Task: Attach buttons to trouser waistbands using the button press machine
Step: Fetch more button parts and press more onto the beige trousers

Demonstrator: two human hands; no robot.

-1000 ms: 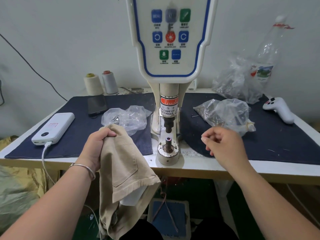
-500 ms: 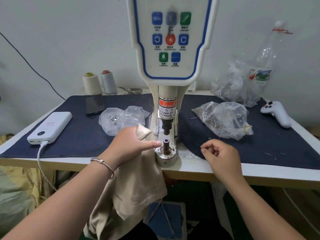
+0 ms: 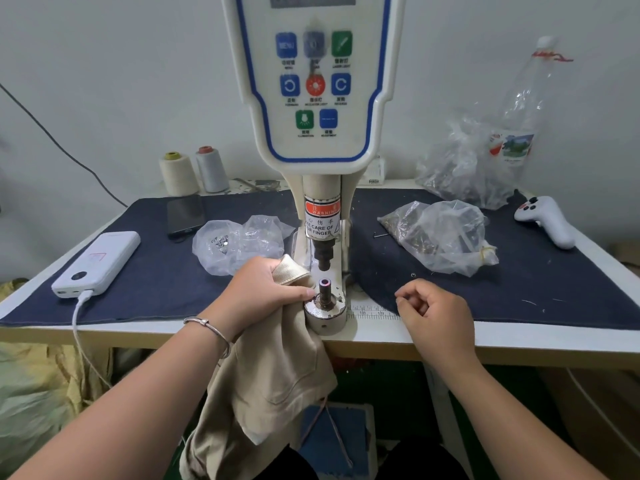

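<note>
Head view shows the left hand gripping the beige trouser waistband just beside the press die post, right hand loosely curled, seemingly empty; best slide the band flat over the post, fingertips clear.

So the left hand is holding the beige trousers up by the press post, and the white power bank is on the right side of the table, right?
Not quite. The head view shows the white power bank on the left side of the table. The left hand does hold the beige trousers by the press post.
</note>
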